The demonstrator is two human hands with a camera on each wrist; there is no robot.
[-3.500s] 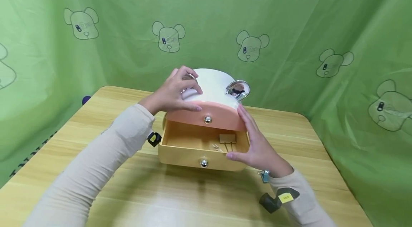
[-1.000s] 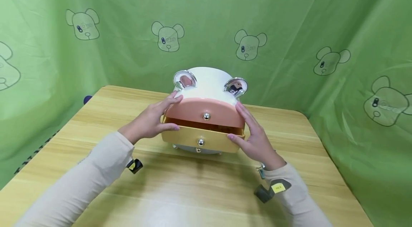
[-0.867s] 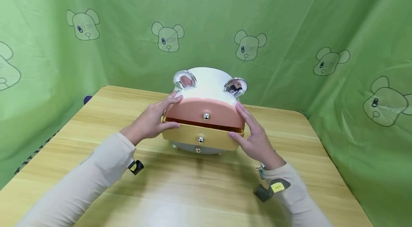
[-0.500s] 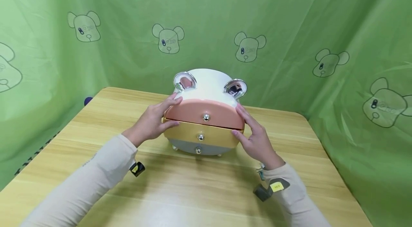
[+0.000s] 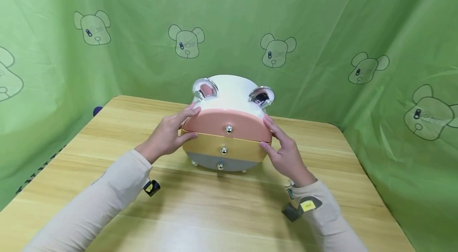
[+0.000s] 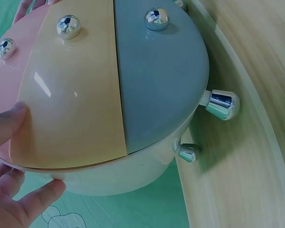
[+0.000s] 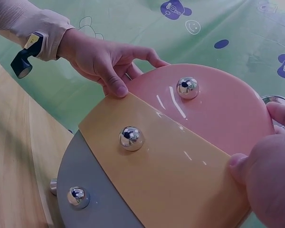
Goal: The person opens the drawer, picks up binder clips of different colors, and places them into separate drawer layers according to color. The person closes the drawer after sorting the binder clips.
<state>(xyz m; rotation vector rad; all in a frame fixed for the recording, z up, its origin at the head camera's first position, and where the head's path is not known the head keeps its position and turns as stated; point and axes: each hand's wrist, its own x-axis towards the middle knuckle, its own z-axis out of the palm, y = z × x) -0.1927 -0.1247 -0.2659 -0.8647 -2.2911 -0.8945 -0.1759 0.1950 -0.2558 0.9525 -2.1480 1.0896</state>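
A rounded mini drawer cabinet with a white top stands on the wooden table, its front facing me. Its pink top drawer, yellow middle drawer and grey bottom drawer each bear a silver knob. All three fronts sit nearly flush. My left hand grips the left side, thumb on the yellow front by its upper edge and fingers against the side wall. Opposite, my right hand holds the right side, its thumb pressing the yellow front's upper corner. The drawers' insides are hidden.
Two silver ears stick up from the cabinet's top, and short silver feet raise it off the table. A green curtain printed with bear heads hangs behind and on both sides.
The yellow drawer, earlier pulled out with small items inside, has slid back into the cabinet under my thumbs. My left hand came down from the left ear to the cabinet's side.
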